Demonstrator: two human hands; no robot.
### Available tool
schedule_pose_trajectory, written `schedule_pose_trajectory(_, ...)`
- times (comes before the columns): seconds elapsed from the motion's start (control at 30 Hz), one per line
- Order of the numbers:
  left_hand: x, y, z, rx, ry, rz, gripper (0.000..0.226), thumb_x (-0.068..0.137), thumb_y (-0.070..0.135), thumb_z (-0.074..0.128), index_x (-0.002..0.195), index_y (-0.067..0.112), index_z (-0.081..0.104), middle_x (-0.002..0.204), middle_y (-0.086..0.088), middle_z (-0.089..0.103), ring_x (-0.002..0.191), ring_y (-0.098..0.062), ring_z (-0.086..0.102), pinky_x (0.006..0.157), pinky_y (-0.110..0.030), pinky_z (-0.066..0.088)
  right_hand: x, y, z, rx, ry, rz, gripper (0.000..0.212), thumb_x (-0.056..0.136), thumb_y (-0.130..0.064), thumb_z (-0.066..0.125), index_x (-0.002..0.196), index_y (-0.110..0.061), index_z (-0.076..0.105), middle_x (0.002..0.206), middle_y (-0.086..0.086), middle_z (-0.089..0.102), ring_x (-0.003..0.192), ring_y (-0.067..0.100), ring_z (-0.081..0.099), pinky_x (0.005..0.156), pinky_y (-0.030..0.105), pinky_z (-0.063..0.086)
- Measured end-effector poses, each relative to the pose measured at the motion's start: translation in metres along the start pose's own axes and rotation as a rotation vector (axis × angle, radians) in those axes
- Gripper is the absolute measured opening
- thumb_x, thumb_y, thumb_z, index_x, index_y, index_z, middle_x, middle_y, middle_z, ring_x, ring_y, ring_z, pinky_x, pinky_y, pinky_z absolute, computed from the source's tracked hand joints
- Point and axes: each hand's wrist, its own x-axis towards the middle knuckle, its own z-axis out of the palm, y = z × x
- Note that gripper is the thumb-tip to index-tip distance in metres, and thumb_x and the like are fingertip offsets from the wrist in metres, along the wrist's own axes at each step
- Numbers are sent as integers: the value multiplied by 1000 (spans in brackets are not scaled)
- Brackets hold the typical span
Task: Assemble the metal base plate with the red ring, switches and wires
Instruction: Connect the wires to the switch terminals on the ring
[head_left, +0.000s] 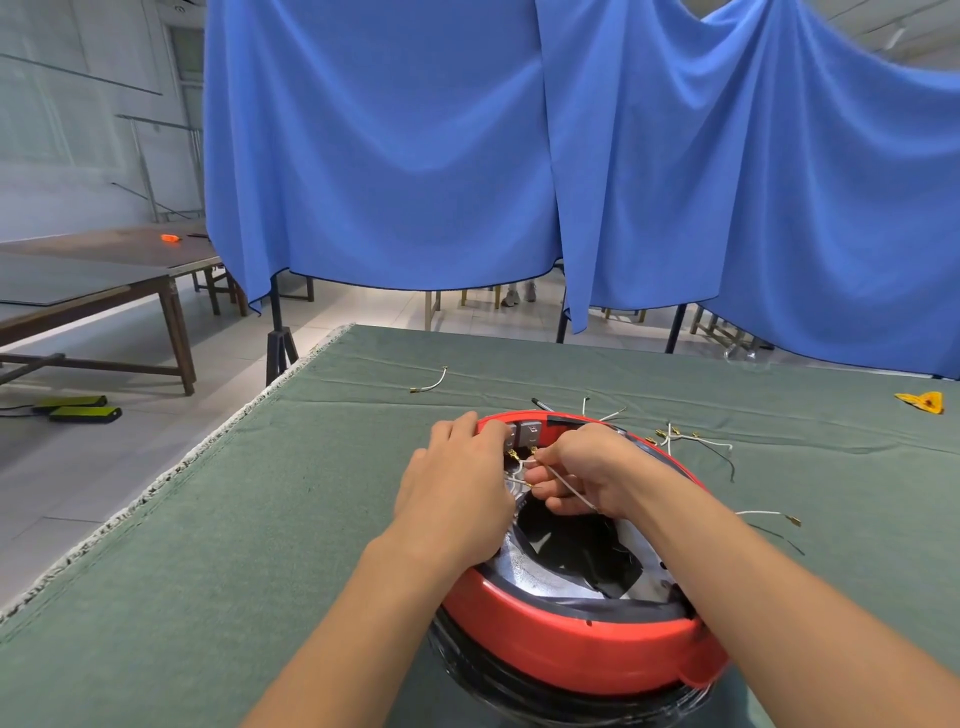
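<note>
- Head view: the person is working over the red ring, which is sitting on a green cloth-covered table with the shiny metal base plate lying inside it, just below both sets of fingers.
- The left hand is reaching across the ring's far-left rim; its fingers are lying fairly straight and pressing at the grey switches mounted on the inner wall — most likely steadying that wall so a connector can be pushed on without the ring shifting.
- The right hand is curling its fingers and thumb around a white wire, pinching it close to its brass terminal; the terminal end is pointing toward the switches, just beyond the fingertips, which suggests a plug-in is being lined up.
- A few brass-tipped leads are lying between the two hands, right under the switches; whether any is already seated I cannot tell.
- Spare wires are lying on the cloth beyond the right fingers, and a single short one is lying farther out beyond the left fingers — kept within reach, presumably for the terminals to come.
- A yellow scrap is lying well off to the right.
</note>
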Motion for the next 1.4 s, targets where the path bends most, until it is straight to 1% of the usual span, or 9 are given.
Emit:
schedule_pose_trajectory(0.17, -1, 1, -1, -4, 11, -4, 45, 88, 16, 46, 132, 21, 42, 143, 2, 35, 131, -21, 29, 101, -37, 35, 0, 0, -1, 1, -23, 3, 31, 101, -9, 37, 77, -6, 56, 41, -3, 58, 34, 6, 55, 38, 18, 45)
schedule_pose_trajectory(0.5, 0, 0, 0, -3, 2, -10, 46, 88, 16, 46, 133, 22, 43, 143, 2, 35, 131, -21, 29, 100, -37, 33, 4, 1, -1, -13, -2, -3, 31, 101, -9, 37, 78, -7, 57, 42, -4, 59, 34, 6, 55, 38, 18, 44)
schedule_pose_trajectory(0.6, 1, 0, 0, 1, 4, -7, 44, 88, 16, 47, 131, 22, 45, 142, 3, 36, 130, -21, 30, 99, -36, 33, 6, 1, 0, 1, 10, 0, 31, 101, -9, 37, 78, -6, 58, 46, -2, 61, 34, 6, 55, 38, 18, 43)
schedule_pose_trajectory(0.77, 0, -1, 0, 2, 1, -17, 37, 88, 19, 50, 125, 23, 50, 139, 5, 38, 123, -24, 37, 94, -36, 35, 8, 1, 2, 34, 30, -8, 30, 100, -7, 38, 78, -5, 58, 64, 3, 62, 32, 5, 53, 35, 16, 42)
schedule_pose_trajectory(0.93, 0, -1, 1, 8, 9, -11, 34, 88, 19, 50, 122, 24, 52, 135, 7, 39, 119, -22, 39, 86, -35, 38, 10, 1, 4, 57, 45, -27, 34, 101, -5, 36, 75, -1, 57, 53, 3, 62, 31, 5, 53, 35, 16, 44)
schedule_pose_trajectory(1.07, -1, 0, 0, 15, 9, -12, 34, 87, 18, 50, 120, 23, 53, 134, 7, 39, 119, -22, 39, 87, -36, 40, 11, 0, 5, 48, 47, -44, 31, 101, -4, 37, 77, -1, 57, 64, 6, 61, 33, 4, 55, 35, 17, 44)
schedule_pose_trajectory(1.23, -1, 0, 0, 18, 0, -16, 33, 87, 21, 52, 120, 23, 53, 135, 6, 39, 120, -22, 39, 88, -37, 41, 12, 0, 5, 50, 54, -47, 31, 100, -3, 38, 76, -1, 57, 62, 7, 62, 35, 6, 56, 36, 18, 45)
schedule_pose_trajectory(1.3, -2, 0, 0, 5, 2, -23, 33, 87, 19, 51, 120, 21, 51, 134, 6, 40, 118, -22, 39, 87, -37, 42, 11, 0, 5, 26, 47, -56, 29, 100, -4, 39, 78, 0, 57, 62, 8, 61, 34, 7, 56, 35, 17, 43)
schedule_pose_trajectory(1.4, -1, 1, -1, -25, 9, -44, 35, 86, 14, 47, 120, 19, 47, 130, 5, 43, 117, -21, 40, 85, -36, 41, 9, 0, 3, -69, 62, -88, 26, 98, -4, 41, 79, 2, 57, 53, 7, 60, 33, 12, 56, 36, 18, 43)
